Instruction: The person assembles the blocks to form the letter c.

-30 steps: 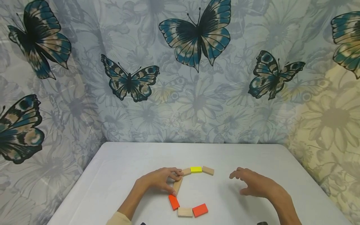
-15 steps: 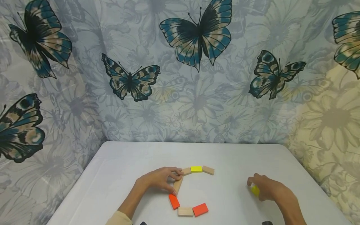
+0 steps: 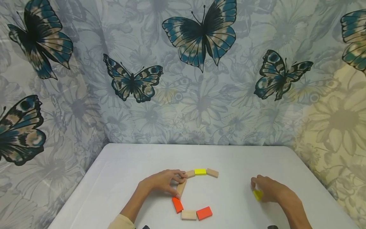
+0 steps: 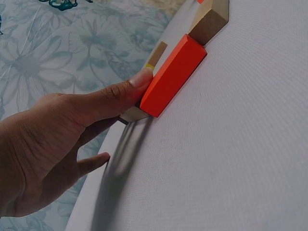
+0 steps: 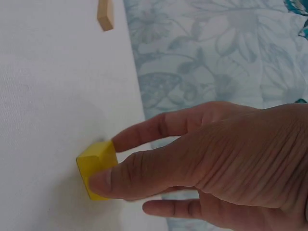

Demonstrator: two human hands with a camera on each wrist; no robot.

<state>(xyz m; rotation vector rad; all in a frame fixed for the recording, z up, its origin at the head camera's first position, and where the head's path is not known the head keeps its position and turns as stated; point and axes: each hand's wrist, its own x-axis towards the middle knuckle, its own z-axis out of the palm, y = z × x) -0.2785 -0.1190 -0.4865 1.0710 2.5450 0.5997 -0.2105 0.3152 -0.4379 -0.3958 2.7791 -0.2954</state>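
My left hand [image 3: 164, 181] spans a plain wooden block [image 3: 181, 188], thumb at its near end and fingers at its far end. Just below the thumb lies a red block [image 3: 177, 205], which the left wrist view shows right beside the thumb tip. Off to the right, my right hand [image 3: 270, 190] pinches a yellow block [image 5: 98, 161] between thumb and fingers. That block is tilted in the head view; whether it touches the table I cannot tell. The held wooden block is part of a curved row open toward the right.
At the row's far end are a wooden block [image 3: 190, 174], a yellow block [image 3: 200, 172] and another wooden block [image 3: 212, 173]. Its near end has a wooden block [image 3: 189, 215] and a red block [image 3: 204, 213]. A white table [image 3: 137, 156] meets butterfly-patterned cloth behind.
My right hand has moved right and toward me, from hovering with nothing in it to pinching the yellow block. The left hand and the row look unchanged.
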